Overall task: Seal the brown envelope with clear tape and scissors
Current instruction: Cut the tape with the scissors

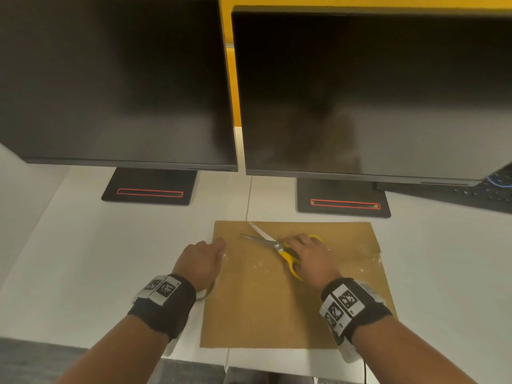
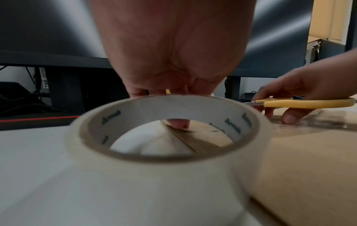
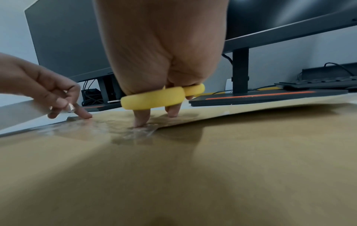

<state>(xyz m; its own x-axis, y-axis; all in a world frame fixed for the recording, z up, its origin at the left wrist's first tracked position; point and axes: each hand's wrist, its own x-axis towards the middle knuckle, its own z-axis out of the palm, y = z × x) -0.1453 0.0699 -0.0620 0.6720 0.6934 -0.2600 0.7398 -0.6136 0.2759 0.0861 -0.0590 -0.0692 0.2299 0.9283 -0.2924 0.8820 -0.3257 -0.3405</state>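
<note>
1. Brown envelope (image 1: 291, 295) flat on white desk (image 1: 83, 245), below two dark monitors (image 1: 116, 79).
2. Right hand (image 1: 310, 256) gripping yellow-handled scissors (image 1: 279, 246), blades parted; two fingertips (image 3: 141, 122) pressing the clear tape strip (image 3: 133, 133) onto the flap seam.
3. Left hand (image 1: 202, 259) at the envelope's left edge, loosely curled, index fingertip on the tape end.
4. Tape roll (image 2: 164, 137) under the left wrist, straddling that edge; whether gripped, cannot tell.
</note>
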